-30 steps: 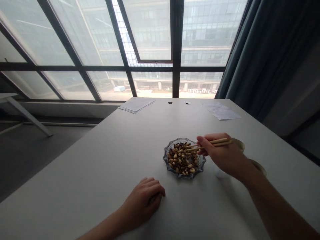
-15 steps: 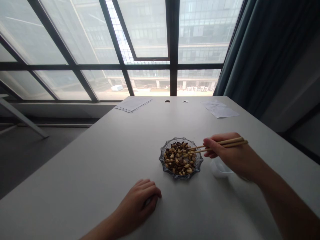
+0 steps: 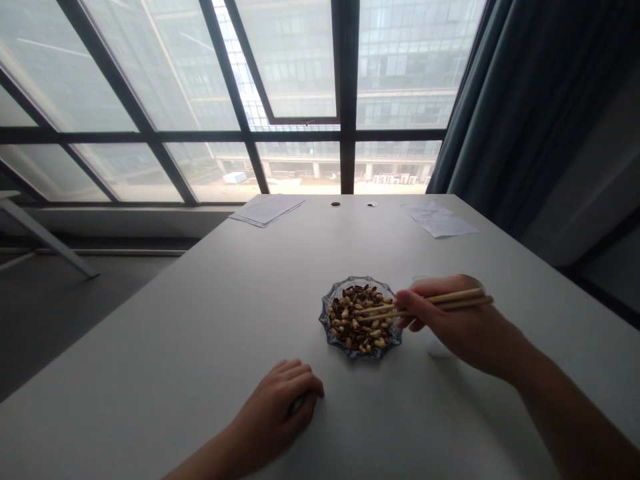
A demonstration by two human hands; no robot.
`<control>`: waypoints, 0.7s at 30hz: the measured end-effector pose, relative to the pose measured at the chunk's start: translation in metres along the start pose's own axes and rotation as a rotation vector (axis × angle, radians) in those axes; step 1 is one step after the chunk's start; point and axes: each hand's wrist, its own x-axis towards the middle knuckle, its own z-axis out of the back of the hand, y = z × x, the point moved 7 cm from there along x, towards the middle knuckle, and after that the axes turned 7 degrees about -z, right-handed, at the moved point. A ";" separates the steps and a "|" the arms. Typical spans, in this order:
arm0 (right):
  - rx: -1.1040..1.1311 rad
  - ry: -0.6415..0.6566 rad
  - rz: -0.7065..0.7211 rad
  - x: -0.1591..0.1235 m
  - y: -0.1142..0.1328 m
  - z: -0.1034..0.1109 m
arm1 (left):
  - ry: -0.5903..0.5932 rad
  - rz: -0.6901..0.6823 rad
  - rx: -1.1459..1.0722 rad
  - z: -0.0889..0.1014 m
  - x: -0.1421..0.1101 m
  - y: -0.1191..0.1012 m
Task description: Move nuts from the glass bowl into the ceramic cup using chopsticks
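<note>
My right hand (image 3: 460,330) is shut on a pair of wooden chopsticks (image 3: 381,311), whose tips reach over the food in a scalloped glass dish (image 3: 324,319). The dish is heaped with brown nuts and dark seeds (image 3: 359,320), and I cannot tell whether the tips hold any. Mostly hidden beneath my right hand is a small clear bowl (image 3: 437,347). My left hand (image 3: 275,417) rests on the table below and left of the dish, its fingers curled and not touching the dish.
The dish stands on a long pale grey table (image 3: 200,320). Papers lie at its far end: a stack (image 3: 267,209) at left and a loose sheet (image 3: 440,220) at right. Beyond the far edge are a large window (image 3: 300,163) and a dark curtain (image 3: 480,93).
Since the last frame, my right hand has moved left and down, bringing the chopstick tips further over the dish. One second ago it was also over the dish. My left hand has barely moved.
</note>
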 end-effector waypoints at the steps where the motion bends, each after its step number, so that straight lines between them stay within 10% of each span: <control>1: 0.000 0.054 0.013 0.000 0.002 -0.006 | 0.001 -0.001 0.001 0.000 0.000 -0.001; 21: -0.042 0.016 -0.006 0.001 -0.001 -0.006 | 0.005 0.004 0.007 0.000 0.000 0.000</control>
